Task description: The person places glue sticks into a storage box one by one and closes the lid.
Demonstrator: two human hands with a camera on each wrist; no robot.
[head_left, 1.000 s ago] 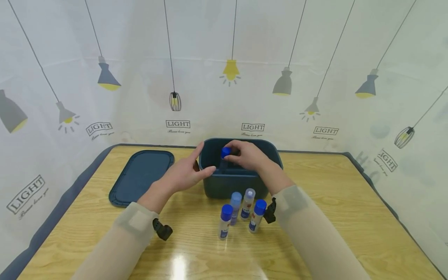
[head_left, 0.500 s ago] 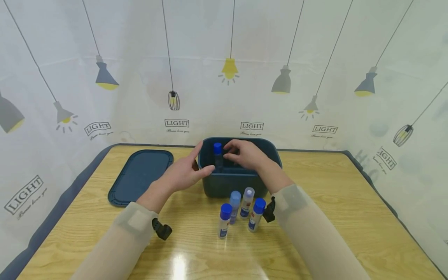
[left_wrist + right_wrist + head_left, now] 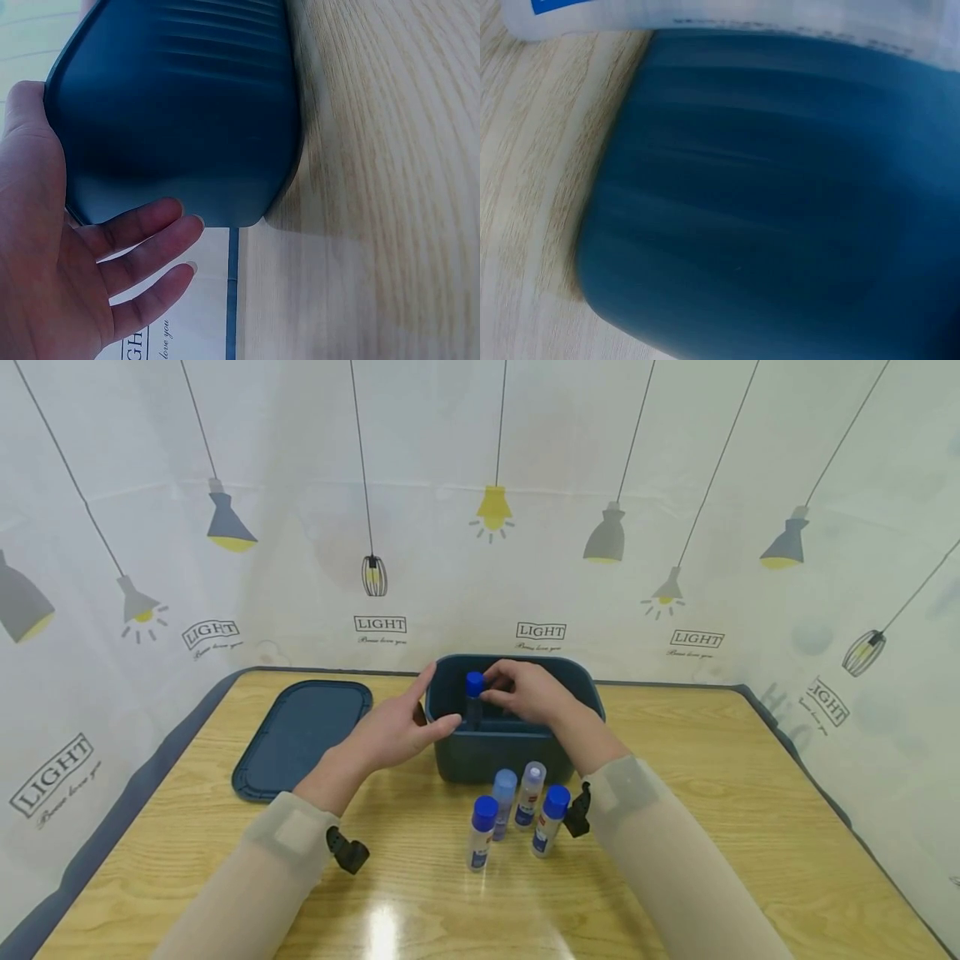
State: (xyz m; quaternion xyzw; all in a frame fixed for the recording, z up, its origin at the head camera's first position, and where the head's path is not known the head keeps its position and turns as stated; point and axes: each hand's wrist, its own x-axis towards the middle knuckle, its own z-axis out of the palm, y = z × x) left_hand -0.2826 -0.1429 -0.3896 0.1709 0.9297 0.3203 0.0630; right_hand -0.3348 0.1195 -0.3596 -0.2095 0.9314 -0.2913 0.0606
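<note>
The left hand (image 3: 393, 732) is spreading wide at the left end of the bin (image 3: 491, 758); the right hand (image 3: 532, 692) is curving inside beside a blue-capped bottle (image 3: 472, 697), grip unclear, the bottle's base hiding.

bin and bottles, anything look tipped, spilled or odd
Nothing stands out. The bin sits squarely on the table, the four bottles in front of it are upright, and no spill shows. Only their tops differ: two dark blue, one pale blue, one clear. The bottle in the bin is partly hidden.
</note>
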